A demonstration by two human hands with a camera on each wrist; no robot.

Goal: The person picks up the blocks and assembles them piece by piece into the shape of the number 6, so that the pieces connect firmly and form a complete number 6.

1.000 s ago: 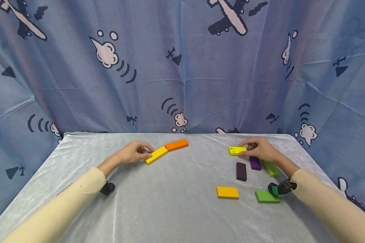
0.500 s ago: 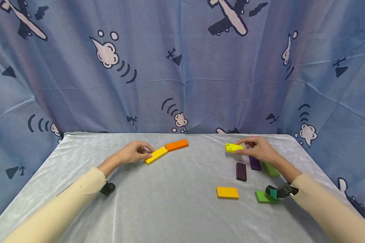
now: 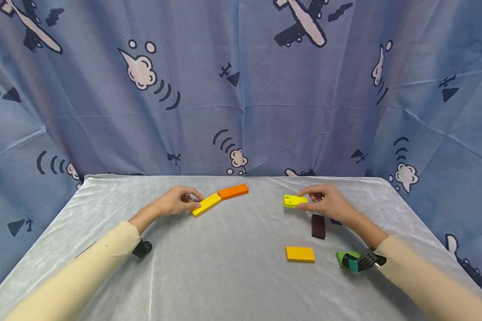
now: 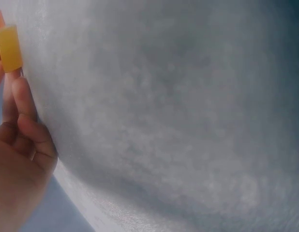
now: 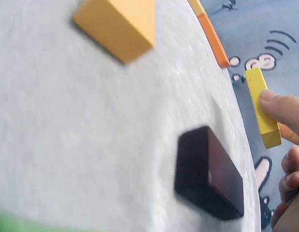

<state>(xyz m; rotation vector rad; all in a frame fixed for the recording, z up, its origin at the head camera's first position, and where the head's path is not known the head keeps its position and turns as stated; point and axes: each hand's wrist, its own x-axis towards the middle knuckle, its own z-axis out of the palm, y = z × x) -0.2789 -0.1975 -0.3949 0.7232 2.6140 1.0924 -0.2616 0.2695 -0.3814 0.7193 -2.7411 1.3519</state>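
My left hand [image 3: 173, 202] pinches a flat yellow block [image 3: 209, 203] on the cloth, thumb and fingers at its near end. The far end of that block meets the end of an orange block [image 3: 234, 191], the two forming a bent line. On the right, a bright yellow block [image 3: 293, 201] is held between thumb and finger of my right hand [image 3: 330, 205]. In the right wrist view this bright yellow block [image 5: 260, 106] appears raised off the cloth, the thumb along one face. The left wrist view catches only part of the left-hand yellow block [image 4: 10, 48].
Below the right hand lie a dark brown block [image 3: 318, 226] and a golden-yellow block [image 3: 300, 254]. A green block [image 3: 344, 259] is partly hidden by the right wrist strap, and a purple block [image 3: 335, 221] mostly by the forearm. A patterned blue curtain [image 3: 265, 133] hangs behind the table.
My right hand has moved left with the bright yellow block, away from the purple block. Its forearm now hides the lighter green block. The left hand stays in place.
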